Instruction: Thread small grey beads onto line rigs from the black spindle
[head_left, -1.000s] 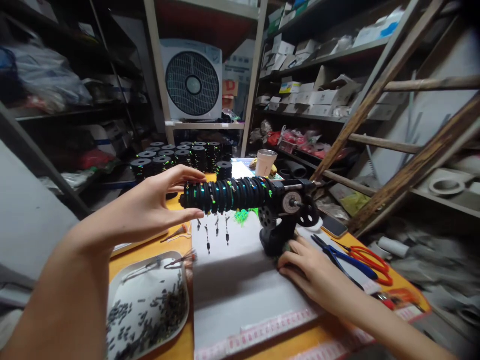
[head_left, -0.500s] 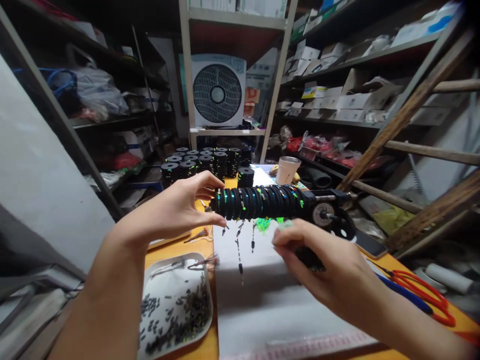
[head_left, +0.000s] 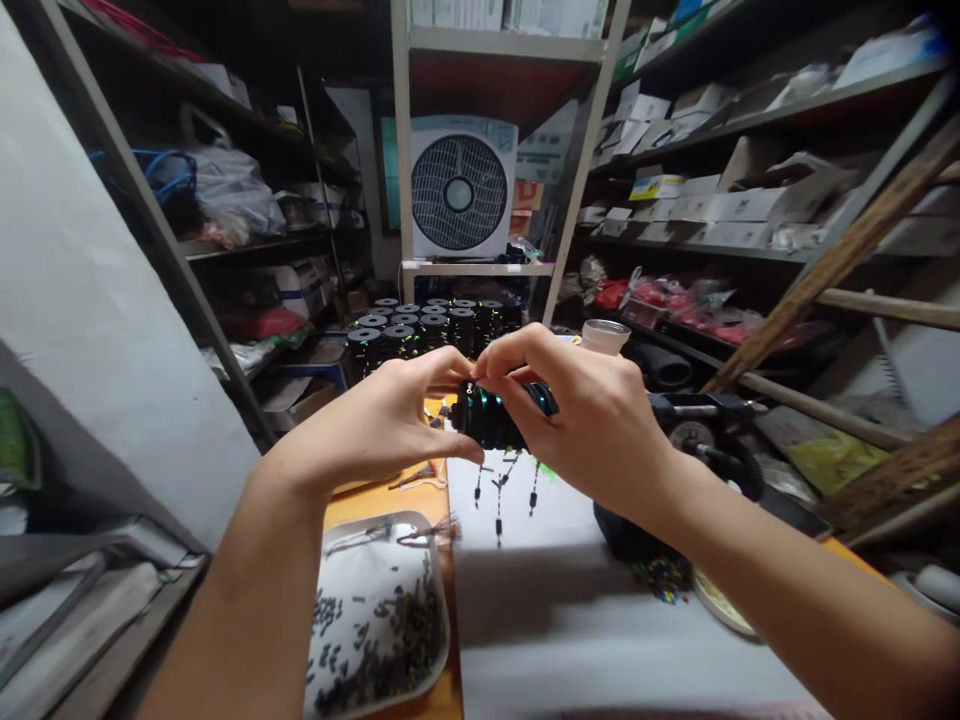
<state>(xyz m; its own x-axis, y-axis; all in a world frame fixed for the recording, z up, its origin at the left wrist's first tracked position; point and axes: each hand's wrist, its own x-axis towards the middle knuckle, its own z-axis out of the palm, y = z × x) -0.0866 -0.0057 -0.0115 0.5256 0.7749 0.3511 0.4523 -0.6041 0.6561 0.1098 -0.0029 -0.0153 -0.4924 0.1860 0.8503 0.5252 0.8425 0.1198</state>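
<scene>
Black roll [head_left: 491, 425] with ridges shows in the head view, lying sideways above a white sheet [head_left: 525, 630] on the yellow desk [head_left: 358, 503]. It sits between the two hands, and its right part is hidden. The left hand [head_left: 386, 410] is at the left end, with its thumb low and its other fingers high. They are apart, with the roll's end between them, and I cannot tell if they press on it. The right hand [head_left: 592, 405] reaches over the top. Its thumb and pointing finger are together at the tips, close to the left hand's fingers. What they pinch is too small to tell. Little dark bits [head_left: 499, 526] hang down under the roll. Past the right hand, some of a black machine [head_left: 701, 408] pokes out. Near the left arm is a white tray [head_left: 382, 565] with lots of tiny dark pieces [head_left: 405, 650]. Coloured beads [head_left: 665, 578] lie near the right arm, just beside a round dish [head_left: 724, 608]. At the back stand many black spools [head_left: 403, 335], with a pale cup [head_left: 606, 335] to their right and a big fan [head_left: 459, 195] on a shelf [head_left: 480, 268] behind
</scene>
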